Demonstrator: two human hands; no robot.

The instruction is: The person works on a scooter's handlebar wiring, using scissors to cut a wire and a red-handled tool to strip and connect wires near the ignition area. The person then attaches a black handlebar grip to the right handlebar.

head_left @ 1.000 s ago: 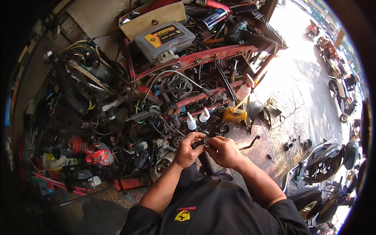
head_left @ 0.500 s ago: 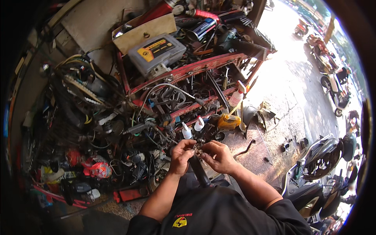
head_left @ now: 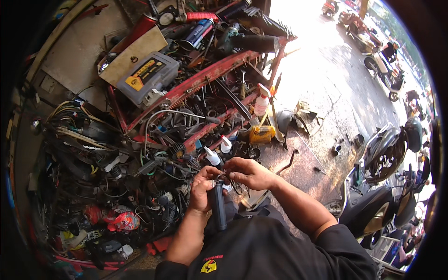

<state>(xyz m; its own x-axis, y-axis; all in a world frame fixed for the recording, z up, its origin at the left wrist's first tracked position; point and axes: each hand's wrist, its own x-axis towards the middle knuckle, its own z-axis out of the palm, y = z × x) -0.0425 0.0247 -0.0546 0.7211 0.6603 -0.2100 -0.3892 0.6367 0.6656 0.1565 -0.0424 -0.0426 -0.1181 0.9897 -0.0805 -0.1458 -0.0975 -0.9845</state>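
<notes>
Low in front of my body, my left hand [head_left: 201, 190] is closed around the top end of a black tube-shaped handlebar grip [head_left: 218, 209]. The grip points down toward my shirt. Its top end lies between both hands, partly covered by fingers. My right hand [head_left: 249, 173] pinches at that end with thumb and forefinger; what sits between them is too small to make out. A thin dark cable [head_left: 236, 188] curves below the right fingers. Just beyond my hands stand two white nozzle bottles, the nearer bottle [head_left: 213, 157] close to my left fingertips.
A red tool rack [head_left: 196, 84] crammed with tools carries a grey plastic case [head_left: 148, 77]. Cables and parts heap up at left. A spray bottle [head_left: 262, 100] and a yellow jug [head_left: 262, 134] stand beyond my hands. A scooter [head_left: 373, 196] is parked at right.
My view has turned, so the surroundings shift left and up. The black grip now hangs more upright, and my right fingers have moved slightly off its top end.
</notes>
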